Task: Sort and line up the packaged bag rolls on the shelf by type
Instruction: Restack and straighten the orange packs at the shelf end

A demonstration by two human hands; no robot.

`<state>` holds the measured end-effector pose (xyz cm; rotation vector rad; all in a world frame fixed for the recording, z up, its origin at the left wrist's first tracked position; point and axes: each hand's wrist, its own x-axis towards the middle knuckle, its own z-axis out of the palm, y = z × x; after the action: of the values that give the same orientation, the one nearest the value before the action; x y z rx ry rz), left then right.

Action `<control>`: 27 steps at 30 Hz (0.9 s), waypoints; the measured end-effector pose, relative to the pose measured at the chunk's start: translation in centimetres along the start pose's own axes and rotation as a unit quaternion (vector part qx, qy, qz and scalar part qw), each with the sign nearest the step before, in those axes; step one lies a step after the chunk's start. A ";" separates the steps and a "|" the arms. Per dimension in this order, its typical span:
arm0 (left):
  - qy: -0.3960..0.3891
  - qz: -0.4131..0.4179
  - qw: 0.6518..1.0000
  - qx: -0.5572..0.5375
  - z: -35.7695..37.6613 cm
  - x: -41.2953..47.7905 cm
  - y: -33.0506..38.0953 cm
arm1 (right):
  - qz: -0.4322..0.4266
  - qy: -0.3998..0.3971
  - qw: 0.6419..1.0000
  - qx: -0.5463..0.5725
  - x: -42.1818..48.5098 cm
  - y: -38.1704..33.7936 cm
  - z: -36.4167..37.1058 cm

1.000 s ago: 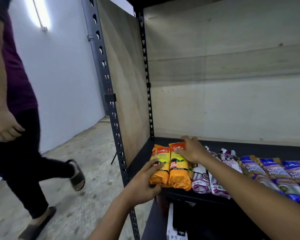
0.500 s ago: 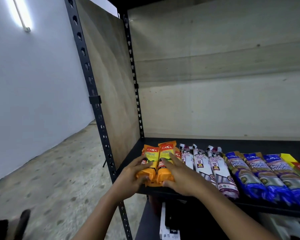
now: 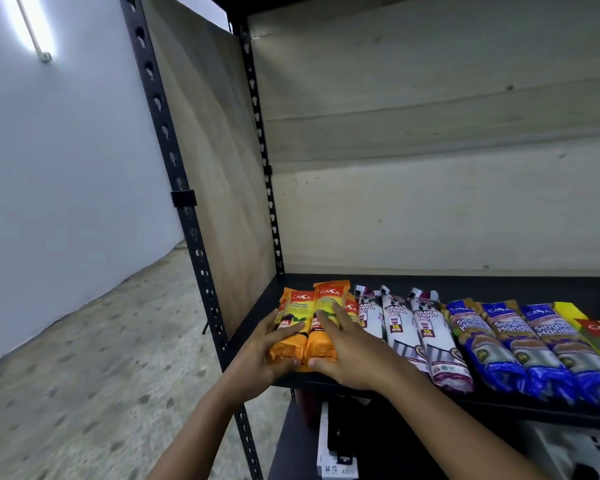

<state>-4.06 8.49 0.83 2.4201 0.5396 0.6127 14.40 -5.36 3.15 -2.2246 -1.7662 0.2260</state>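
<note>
Both hands on the orange rolls (image 3: 300, 315), left end of the shelf (image 3: 465, 284).

Left hand (image 3: 267, 351) curls round the outer roll. Right hand (image 3: 347, 355) lies over the inner one, thumb hooked under its near end. White rolls (image 3: 395, 320) and blue rolls (image 3: 499, 341) lie alongside in rows. Judged: light, soft-bodied, slick film wrap, so squeeze from both sides at mid-length. What looks like a third orange roll is mostly covered by the right hand. A yellow-green pack (image 3: 593, 329) is cut off at the frame edge, and the small print is unreadable.

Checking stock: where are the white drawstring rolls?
Head view, on the black shelf: the white drawstring rolls lie between the orange rolls at left and the blue rolls at right.
</note>
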 end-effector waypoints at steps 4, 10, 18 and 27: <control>0.001 -0.003 0.999 -0.035 -0.1 0.0 0.2 | -0.013 0.024 0.999 -0.032 -0.3 -1.1 0.9; -0.007 0.002 0.999 -0.053 0.1 0.1 0.0 | -0.008 0.032 0.998 -0.055 -0.6 -1.1 1.5; -0.019 0.002 1.000 -0.016 0.0 0.2 0.0 | -0.007 0.050 0.997 -0.053 -0.6 -1.0 1.6; 0.014 -0.005 0.997 0.071 -0.4 -0.3 2.9 | -0.027 0.010 0.998 0.061 -1.2 0.9 -1.6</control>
<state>-3.80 6.34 2.85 2.5428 0.6250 0.6236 15.43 -6.91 4.30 -2.0840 -1.7509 0.2899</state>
